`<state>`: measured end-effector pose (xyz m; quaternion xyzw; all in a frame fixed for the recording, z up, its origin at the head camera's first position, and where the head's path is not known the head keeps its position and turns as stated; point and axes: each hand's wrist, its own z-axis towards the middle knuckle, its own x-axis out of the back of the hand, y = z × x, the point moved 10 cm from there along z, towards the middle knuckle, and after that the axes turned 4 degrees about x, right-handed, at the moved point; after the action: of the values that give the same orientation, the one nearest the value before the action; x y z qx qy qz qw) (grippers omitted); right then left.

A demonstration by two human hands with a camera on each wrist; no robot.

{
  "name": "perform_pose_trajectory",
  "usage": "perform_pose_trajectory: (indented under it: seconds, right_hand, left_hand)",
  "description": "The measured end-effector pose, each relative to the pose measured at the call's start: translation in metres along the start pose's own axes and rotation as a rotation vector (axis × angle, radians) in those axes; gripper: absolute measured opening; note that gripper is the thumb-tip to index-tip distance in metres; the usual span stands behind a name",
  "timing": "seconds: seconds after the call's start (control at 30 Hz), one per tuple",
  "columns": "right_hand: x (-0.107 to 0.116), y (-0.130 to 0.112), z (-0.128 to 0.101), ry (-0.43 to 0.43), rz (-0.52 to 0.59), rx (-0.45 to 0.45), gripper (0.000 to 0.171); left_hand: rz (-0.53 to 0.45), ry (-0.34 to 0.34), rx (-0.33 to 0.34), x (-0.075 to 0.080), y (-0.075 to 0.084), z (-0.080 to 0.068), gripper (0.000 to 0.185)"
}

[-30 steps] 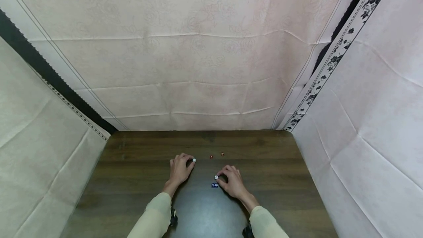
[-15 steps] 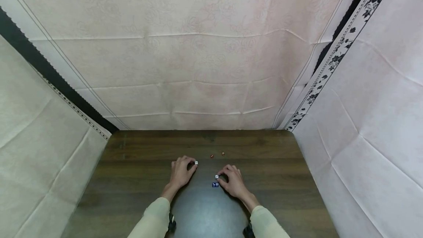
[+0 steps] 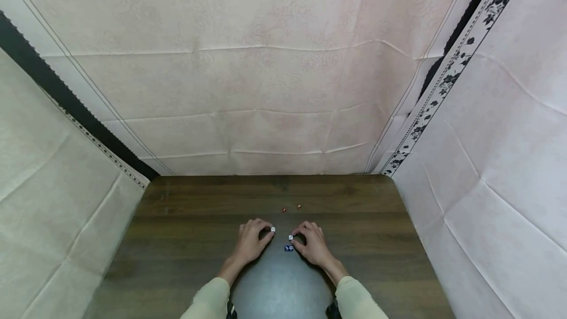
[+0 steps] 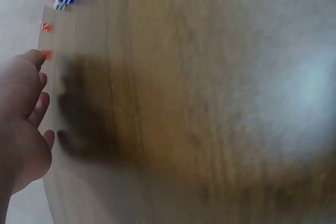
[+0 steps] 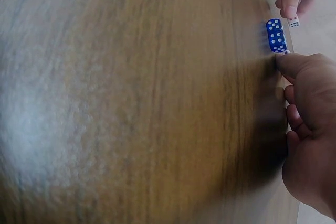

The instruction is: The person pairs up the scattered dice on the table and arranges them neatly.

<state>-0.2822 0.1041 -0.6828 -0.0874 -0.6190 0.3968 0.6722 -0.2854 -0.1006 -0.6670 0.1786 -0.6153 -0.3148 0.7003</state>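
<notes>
On the dark wooden table point(image 3: 186, 240), my left hand point(image 3: 268, 231) pinches a small white die point(image 3: 272, 230) at its fingertips; the right wrist view shows that die point(image 5: 294, 22) under the fingers point(image 5: 290, 1). My right hand point(image 3: 294, 238) pinches a second white die point(image 3: 290, 237), whose edge shows by the thumb point(image 5: 283, 52). Two blue dice point(image 3: 289, 248) lie side by side just in front of the right hand's fingers, and look like a short blue block point(image 5: 275, 35) from the right wrist. The two hands are a few centimetres apart.
Two small red dice point(image 3: 284, 209) point(image 3: 299, 206) lie farther back on the table, beyond both hands. Pale patterned cloth walls point(image 3: 266, 87) close in the table at the back and on both sides. Both wrist views are blurred.
My left hand has moved right and a little nearer, carrying its white die close to the right hand. The right hand, the blue dice and the red dice stayed put.
</notes>
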Motion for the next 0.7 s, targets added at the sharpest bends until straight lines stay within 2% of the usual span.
perform_pose_trajectory:
  seconds: [0.3, 0.7]
  right_hand:
    - [0.0, -0.002, 0.0, -0.005, -0.001, 0.01, 0.014]
    - [0.0, -0.002, -0.001, -0.004, 0.0, 0.014, 0.013]
  left_hand:
    - [-0.007, -0.017, -0.038, -0.01, 0.013, -0.008, 0.011]
    - [0.033, -0.029, -0.091, -0.026, 0.02, -0.008, 0.013]
